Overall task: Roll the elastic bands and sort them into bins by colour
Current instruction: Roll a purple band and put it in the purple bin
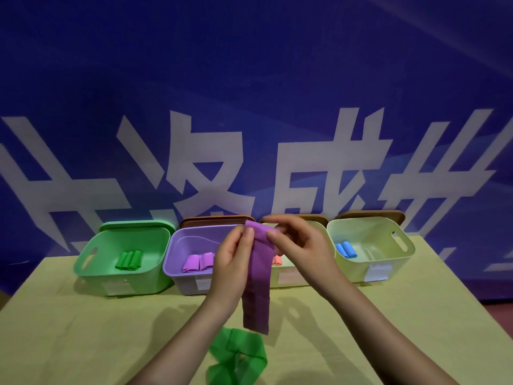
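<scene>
The purple band (256, 276) hangs in the air above the table, its top end pinched between both hands, the rest dropping straight down as a flat doubled strip whose lower end stops just above the tabletop. The left hand (231, 262) grips the band's upper part from the left, thumb and fingers curled round its edge. The right hand (298, 247) pinches the very top, fingers bent over a small fold or the start of a roll there; how tightly it is wound I cannot tell from here.

Below the hanging strip, near the front edge, a green band (236, 357) lies loose and crumpled on the yellow-green table (83, 329).

Beyond the hands, four bins stand in a row along the far side of the table, side by side. At the far left, the green bin (122, 279) holds a few rolled green bands (129, 260). Next, the purple bin (180, 276) holds two pink-purple rolls (198, 262). The third bin (288, 279), pale yellow-green, sits mostly behind the hands; an orange-pink roll (277, 260) peeks out inside it. The right-hand pale bin (372, 262) holds blue rolls (345, 249). Lids lean behind the bins: a green one on the left, brown ones behind the others.

Behind it all runs a deep blue backdrop (249, 79) with big white characters, and the room is dim, hands casting soft shadows on the table.
</scene>
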Demonstrator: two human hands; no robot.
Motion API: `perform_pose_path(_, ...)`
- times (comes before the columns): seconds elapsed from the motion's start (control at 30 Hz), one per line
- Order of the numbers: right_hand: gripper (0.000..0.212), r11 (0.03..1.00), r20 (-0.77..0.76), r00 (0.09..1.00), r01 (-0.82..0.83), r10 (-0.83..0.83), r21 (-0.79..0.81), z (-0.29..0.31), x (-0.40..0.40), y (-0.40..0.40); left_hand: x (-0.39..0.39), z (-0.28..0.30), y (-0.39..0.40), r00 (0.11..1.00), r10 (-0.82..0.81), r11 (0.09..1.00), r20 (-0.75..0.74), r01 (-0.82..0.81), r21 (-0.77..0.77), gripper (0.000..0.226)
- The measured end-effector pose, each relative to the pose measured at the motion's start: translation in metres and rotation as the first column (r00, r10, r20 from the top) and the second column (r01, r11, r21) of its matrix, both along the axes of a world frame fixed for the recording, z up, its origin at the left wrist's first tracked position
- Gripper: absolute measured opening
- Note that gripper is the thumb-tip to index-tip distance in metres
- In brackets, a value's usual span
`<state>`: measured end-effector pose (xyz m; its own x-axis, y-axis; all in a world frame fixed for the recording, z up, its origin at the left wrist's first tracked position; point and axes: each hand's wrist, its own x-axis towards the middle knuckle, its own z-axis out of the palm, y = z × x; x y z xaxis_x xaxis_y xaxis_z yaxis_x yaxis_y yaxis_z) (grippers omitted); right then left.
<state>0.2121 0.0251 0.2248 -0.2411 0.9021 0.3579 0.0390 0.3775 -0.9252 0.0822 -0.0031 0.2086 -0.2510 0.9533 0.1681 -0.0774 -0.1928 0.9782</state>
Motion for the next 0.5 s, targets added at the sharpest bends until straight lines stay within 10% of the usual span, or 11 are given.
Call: perform_pose_path(0.5,0.009,0.992,-0.008,0.998,-0.059,0.058,-0.114,-0.003,-0.002,-0.001,-0.010,0.000,0.004,0.974,-0.007,0.991,-0.228,0.037,0.131,0.038)
